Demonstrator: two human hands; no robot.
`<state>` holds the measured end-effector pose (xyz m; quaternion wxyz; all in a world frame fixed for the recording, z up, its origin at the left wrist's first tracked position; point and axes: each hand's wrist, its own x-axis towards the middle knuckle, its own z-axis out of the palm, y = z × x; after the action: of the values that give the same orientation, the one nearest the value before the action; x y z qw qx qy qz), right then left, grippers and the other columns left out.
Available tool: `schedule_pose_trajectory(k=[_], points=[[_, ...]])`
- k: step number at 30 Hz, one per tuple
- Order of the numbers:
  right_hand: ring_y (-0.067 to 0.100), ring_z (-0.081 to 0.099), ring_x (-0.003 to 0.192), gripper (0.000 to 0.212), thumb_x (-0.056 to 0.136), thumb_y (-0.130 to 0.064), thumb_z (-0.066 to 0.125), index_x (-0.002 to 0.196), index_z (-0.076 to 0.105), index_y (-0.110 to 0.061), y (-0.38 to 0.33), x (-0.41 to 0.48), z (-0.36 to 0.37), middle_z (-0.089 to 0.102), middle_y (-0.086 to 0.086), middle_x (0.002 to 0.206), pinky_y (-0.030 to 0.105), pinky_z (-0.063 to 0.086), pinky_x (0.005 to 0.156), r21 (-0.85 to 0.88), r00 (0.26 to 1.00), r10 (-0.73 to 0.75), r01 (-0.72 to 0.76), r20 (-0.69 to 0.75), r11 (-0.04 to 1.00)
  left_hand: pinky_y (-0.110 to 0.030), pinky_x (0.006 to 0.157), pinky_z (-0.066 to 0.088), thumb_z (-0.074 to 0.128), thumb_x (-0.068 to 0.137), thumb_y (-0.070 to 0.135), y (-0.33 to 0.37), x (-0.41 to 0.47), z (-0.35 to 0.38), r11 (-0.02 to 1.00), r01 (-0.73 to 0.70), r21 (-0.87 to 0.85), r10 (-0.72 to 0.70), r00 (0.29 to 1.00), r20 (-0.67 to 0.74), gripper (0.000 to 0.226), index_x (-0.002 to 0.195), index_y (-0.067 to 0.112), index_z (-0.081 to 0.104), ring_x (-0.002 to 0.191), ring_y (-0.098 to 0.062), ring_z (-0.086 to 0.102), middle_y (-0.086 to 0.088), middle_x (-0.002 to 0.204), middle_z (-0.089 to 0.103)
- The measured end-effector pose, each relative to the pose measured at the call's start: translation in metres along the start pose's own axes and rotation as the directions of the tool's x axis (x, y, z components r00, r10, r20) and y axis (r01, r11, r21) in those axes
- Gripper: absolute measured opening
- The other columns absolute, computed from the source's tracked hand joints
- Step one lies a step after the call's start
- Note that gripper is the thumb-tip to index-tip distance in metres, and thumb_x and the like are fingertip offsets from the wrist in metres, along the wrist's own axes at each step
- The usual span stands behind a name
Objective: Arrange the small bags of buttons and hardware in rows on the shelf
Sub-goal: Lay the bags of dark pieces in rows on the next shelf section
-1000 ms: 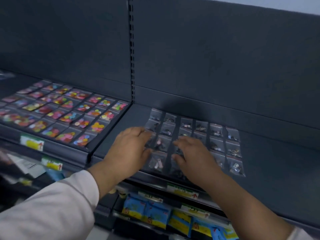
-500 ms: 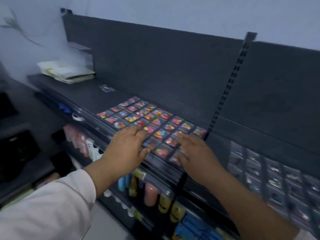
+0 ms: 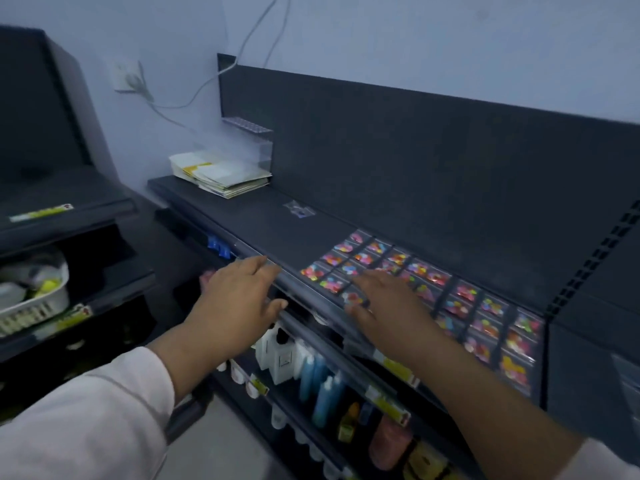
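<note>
Colourful button bags (image 3: 465, 293) lie in rows on the dark shelf (image 3: 270, 223), some under the flat, open-fingered right grip (image 3: 384, 306), while the left grip (image 3: 239, 296) hovers open just beside them.

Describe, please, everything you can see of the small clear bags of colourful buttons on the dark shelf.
The small clear plastic bags of colourful buttons lie flat in a grid of rows on the dark shelf, towards its right end. Each glossy bag holds mixed pink, yellow and blue buttons. The right hand, fingers straight, covers the front-left bags.
</note>
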<state>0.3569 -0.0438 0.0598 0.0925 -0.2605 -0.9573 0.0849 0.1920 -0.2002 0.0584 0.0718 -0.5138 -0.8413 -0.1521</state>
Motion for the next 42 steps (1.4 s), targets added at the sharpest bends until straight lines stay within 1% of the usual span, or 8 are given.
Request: schedule_pose_trajectory(k=[6, 12, 22, 29, 32, 34, 39, 42], points=[[0.024, 0.041, 0.123, 0.047, 0.094, -0.040, 0.047, 0.133, 0.046, -0.015, -0.003, 0.074, 0.009, 0.046, 0.006, 0.136, 0.038, 0.037, 0.102, 0.037, 0.999, 0.034, -0.034, -0.003, 0.999, -0.035, 0.108, 0.032, 0.051, 0.091, 0.045, -0.040, 0.038, 0.005, 0.998, 0.052, -0.020, -0.052, 0.999, 0.014, 0.058, 0.141, 0.018, 0.039, 0.131, -0.021, 0.039, -0.001, 0.143, 0.042], [0.025, 0.050, 0.110, 0.036, 0.092, -0.039, 0.050, 0.117, 0.056, -0.014, 0.014, 0.169, 0.029, 0.053, 0.008, 0.119, 0.034, 0.044, 0.090, 0.092, 0.993, 0.116, -0.115, -0.004, 0.989, -0.033, 0.108, 0.033, 0.050, 0.092, 0.047, -0.077, 0.103, 0.020, 0.996, 0.089, 0.016, -0.089, 0.996, 0.023, 0.060, 0.142, 0.019, 0.036, 0.130, -0.021, 0.040, -0.002, 0.144, 0.040], [0.028, 0.049, 0.116, 0.039, 0.093, -0.038, 0.048, 0.125, 0.054, -0.016, 0.053, 0.311, 0.060, 0.049, 0.010, 0.127, 0.035, 0.042, 0.097, 0.145, 0.986, 0.160, -0.164, 0.036, 0.976, -0.035, 0.100, 0.039, 0.047, 0.095, 0.037, -0.119, 0.238, 0.065, 0.995, 0.097, -0.016, -0.096, 0.993, 0.068, 0.046, 0.138, 0.022, 0.041, 0.121, -0.022, 0.048, 0.001, 0.138, 0.046], [0.029, 0.046, 0.116, 0.033, 0.095, -0.028, 0.043, 0.123, 0.054, -0.016, 0.052, 0.374, 0.099, 0.048, 0.007, 0.133, 0.038, 0.041, 0.097, 0.087, 0.989, 0.100, -0.109, 0.105, 0.990, -0.038, 0.092, 0.045, 0.046, 0.092, 0.022, -0.149, 0.326, 0.110, 0.999, -0.052, -0.007, 0.053, 0.989, 0.138, 0.034, 0.124, 0.018, 0.055, 0.112, -0.028, 0.054, -0.004, 0.126, 0.056], [0.030, 0.045, 0.116, 0.034, 0.095, -0.026, 0.042, 0.125, 0.053, -0.019, 0.049, 0.393, 0.117, 0.045, 0.005, 0.138, 0.038, 0.040, 0.097, 0.070, 0.988, 0.119, -0.127, 0.102, 0.989, -0.039, 0.086, 0.047, 0.046, 0.089, 0.018, -0.161, 0.364, 0.126, 0.989, -0.144, -0.033, 0.147, 0.976, 0.161, 0.030, 0.115, 0.017, 0.059, 0.106, -0.031, 0.056, -0.006, 0.120, 0.059], [0.028, 0.042, 0.119, 0.035, 0.095, -0.026, 0.041, 0.128, 0.051, -0.020, 0.048, 0.405, 0.126, 0.040, 0.002, 0.143, 0.037, 0.038, 0.099, 0.073, 0.985, 0.143, -0.150, 0.097, 0.986, -0.037, 0.088, 0.047, 0.046, 0.086, 0.017, -0.169, 0.390, 0.137, 0.977, -0.211, -0.029, 0.213, 0.959, 0.185, 0.034, 0.118, 0.019, 0.059, 0.108, -0.029, 0.056, -0.004, 0.123, 0.058], [0.021, 0.014, 0.139, 0.053, 0.098, -0.039, 0.036, 0.147, 0.022, -0.025, 0.049, 0.428, 0.140, 0.013, -0.006, 0.157, 0.036, 0.013, 0.112, 0.022, 0.943, 0.236, -0.247, 0.234, 0.969, -0.040, 0.088, 0.048, 0.050, 0.083, 0.020, -0.186, 0.447, 0.162, 0.935, -0.344, -0.080, 0.354, 0.908, 0.225, 0.034, 0.115, 0.019, 0.061, 0.105, -0.027, 0.056, -0.003, 0.118, 0.059], [0.016, 0.009, 0.141, 0.054, 0.096, -0.045, 0.037, 0.146, 0.024, -0.028, 0.052, 0.423, 0.147, 0.016, -0.009, 0.156, 0.035, 0.007, 0.113, -0.021, 0.935, 0.261, -0.264, 0.240, 0.964, -0.039, 0.089, 0.047, 0.053, 0.085, 0.022, -0.190, 0.467, 0.176, 0.916, -0.387, -0.106, 0.401, 0.881, 0.252, 0.033, 0.116, 0.014, 0.061, 0.105, -0.029, 0.055, -0.006, 0.118, 0.059]])
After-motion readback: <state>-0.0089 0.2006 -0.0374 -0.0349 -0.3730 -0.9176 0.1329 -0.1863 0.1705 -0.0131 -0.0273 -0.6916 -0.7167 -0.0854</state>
